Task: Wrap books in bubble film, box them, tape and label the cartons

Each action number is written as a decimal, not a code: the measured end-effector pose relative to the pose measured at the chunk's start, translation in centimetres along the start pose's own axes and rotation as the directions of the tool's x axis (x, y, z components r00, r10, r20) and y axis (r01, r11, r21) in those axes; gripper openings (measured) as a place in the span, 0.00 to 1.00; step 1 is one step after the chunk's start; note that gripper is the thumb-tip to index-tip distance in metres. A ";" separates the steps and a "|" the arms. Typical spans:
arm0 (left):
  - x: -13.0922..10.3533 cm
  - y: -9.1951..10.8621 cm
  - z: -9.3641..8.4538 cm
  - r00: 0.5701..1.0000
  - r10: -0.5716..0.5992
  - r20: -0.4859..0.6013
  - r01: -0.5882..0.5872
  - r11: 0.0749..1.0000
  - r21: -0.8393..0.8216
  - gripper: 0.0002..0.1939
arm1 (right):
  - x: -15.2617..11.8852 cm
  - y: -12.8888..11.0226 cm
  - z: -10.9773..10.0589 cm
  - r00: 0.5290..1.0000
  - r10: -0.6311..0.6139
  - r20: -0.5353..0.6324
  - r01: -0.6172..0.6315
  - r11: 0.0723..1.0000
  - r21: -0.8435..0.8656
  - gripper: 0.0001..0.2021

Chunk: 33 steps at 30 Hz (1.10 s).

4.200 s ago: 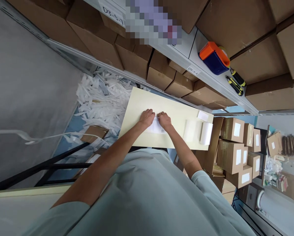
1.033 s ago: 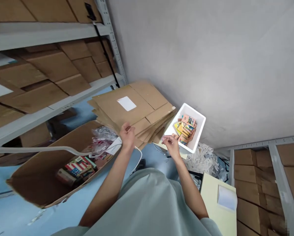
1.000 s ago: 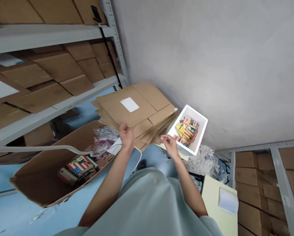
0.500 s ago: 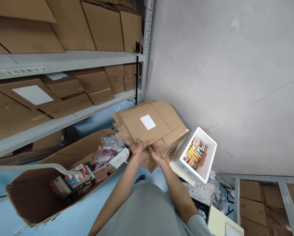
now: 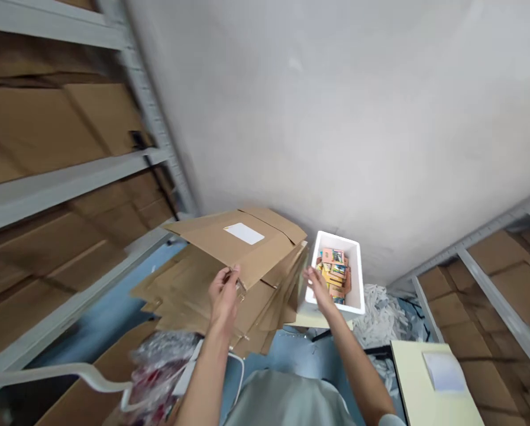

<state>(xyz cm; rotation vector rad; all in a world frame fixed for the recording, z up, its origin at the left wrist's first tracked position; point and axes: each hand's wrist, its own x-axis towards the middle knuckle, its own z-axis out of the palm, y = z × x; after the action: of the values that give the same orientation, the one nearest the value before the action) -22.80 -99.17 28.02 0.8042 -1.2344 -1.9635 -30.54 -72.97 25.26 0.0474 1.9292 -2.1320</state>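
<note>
My left hand (image 5: 225, 294) pinches the near edge of a flattened cardboard box (image 5: 212, 236) with a white label (image 5: 244, 233). That box is tilted up off a stack of flattened cardboard (image 5: 185, 290) beneath it. My right hand (image 5: 318, 287) is apart from the cardboard, fingers loosely bent and spread, with nothing seen in it. It is in front of the left rim of a white foam box (image 5: 356, 278). Small colourful printed packs (image 5: 333, 272) lie inside that box, partly covered by the hand.
Shelves of cardboard boxes stand left (image 5: 38, 124) and right (image 5: 451, 307). At lower left, an open carton (image 5: 91, 378) holds clear plastic wrapping (image 5: 165, 355). White paper shreds (image 5: 375, 313) lie beside the foam box. A pale yellow tabletop (image 5: 425, 396) is at lower right.
The view has swung right. The labelled cardboard has been raised at its near edge by my left hand. My right hand has let go of the cardboard and moved right to the foam box.
</note>
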 end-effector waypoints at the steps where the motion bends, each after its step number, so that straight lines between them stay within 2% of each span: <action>1: -0.5 0.5 1.4 0.997 -0.003 0.071 0.003 1.000 0.002 0.27 | -0.1 -1.6 -3.1 0.993 -0.084 -0.087 0.081 0.996 -0.037 0.41; 3: -2.0 1.0 4.6 0.974 -0.035 0.226 0.033 0.999 0.011 0.27 | -0.9 -4.7 -9.7 0.947 -0.183 -0.266 0.174 0.983 -0.055 0.39; 4: -3.1 1.1 6.3 0.949 -0.058 0.309 0.055 0.998 0.020 0.27 | -1.8 -6.1 -13.2 0.900 -0.261 -0.349 0.235 0.965 -0.117 0.38; 5: -4.3 1.1 8.1 0.916 -0.085 0.392 0.080 0.996 0.030 0.28 | -3.0 -7.3 -16.6 0.847 -0.330 -0.417 0.270 0.942 -0.198 0.37; 7: -7.2 0.6 11.8 0.823 -0.154 0.547 0.141 0.988 0.066 0.29 | -6.2 -9.2 -23.5 0.729 -0.419 -0.542 0.261 0.901 -0.346 0.37; 8: -8.9 0.2 13.5 0.766 -0.197 0.612 0.175 0.980 0.096 0.29 | -8.3 -9.9 -26.8 0.666 -0.439 -0.604 0.224 0.889 -0.398 0.38; 10: -12.6 -1.0 16.7 0.623 -0.301 0.722 0.240 0.952 0.190 0.31 | -13.2 -10.5 -33.1 0.532 -0.432 -0.729 0.095 0.885 -0.456 0.41; 12: -16.8 -2.4 19.3 0.456 -0.398 0.796 0.262 0.915 0.307 0.34 | -19.3 -10.2 -38.7 0.398 -0.358 -0.845 -0.069 0.906 -0.417 0.41; 13: -19.0 -3.3 20.4 0.366 -0.436 0.822 0.256 0.897 0.362 0.34 | -22.8 -9.6 -41.2 0.347 -0.292 -0.892 -0.139 0.924 -0.356 0.39; 15: -23.7 -5.1 22.0 0.190 -0.482 0.856 0.208 0.871 0.444 0.35 | -30.1 -7.8 -45.2 0.300 -0.108 -0.948 -0.211 0.961 -0.176 0.33; 17: -28.5 -7.2 23.5 0.040 -0.497 0.867 0.116 0.864 0.490 0.33 | -37.5 -5.1 -48.0 0.296 0.044 -0.954 -0.158 0.987 -0.003 0.29; 19: -33.2 -9.8 25.3 -0.080 -0.506 0.859 0.002 0.862 0.507 0.33 | -44.3 -2.0 -49.9 0.284 0.078 -0.956 -0.007 0.997 0.080 0.28; 21: -37.8 -12.9 28.0 -0.172 -0.522 0.835 -0.092 0.853 0.514 0.36 | -50.0 1.0 -51.3 0.239 0.039 -0.970 0.144 0.987 0.075 0.27; 22: -40.3 -14.7 29.6 -0.206 -0.535 0.820 -0.127 0.845 0.520 0.39 | -52.4 2.3 -51.9 0.207 0.021 -0.978 0.195 0.979 0.062 0.27; 24: -45.3 -18.4 33.2 -0.242 -0.555 0.795 -0.175 0.831 0.527 0.43 | -56.2 4.6 -52.9 0.135 0.007 -0.991 0.247 0.968 0.040 0.27; 26: -50.6 -22.2 36.8 -0.255 -0.555 0.792 -0.194 0.832 0.520 0.41 | -59.0 6.4 -53.9 0.072 0.007 -0.997 0.254 0.967 0.025 0.28; 28: -55.7 -25.7 39.7 -0.263 -0.534 0.804 -0.179 0.845 0.503 0.37 | -60.8 7.6 -54.8 0.043 0.010 -0.999 0.228 0.974 0.019 0.27; 30: -60.2 -28.7 41.4 -0.259 -0.515 0.817 -0.176 0.857 0.485 0.35 | -62.0 8.7 -55.6 0.033 0.007 -0.999 0.190 0.982 0.013 0.26; 33: -65.3 -32.2 42.2 -0.241 -0.520 0.819 -0.233 0.850 0.472 0.32 | -62.9 10.3 -56.3 -0.003 0.008 -1.000 0.165 0.986 0.007 0.24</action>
<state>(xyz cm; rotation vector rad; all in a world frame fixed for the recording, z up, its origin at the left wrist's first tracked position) -24.69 -15.21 23.13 -1.1059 -2.7663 -2.4413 23.77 -7.61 21.34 2.2091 2.2805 -2.4397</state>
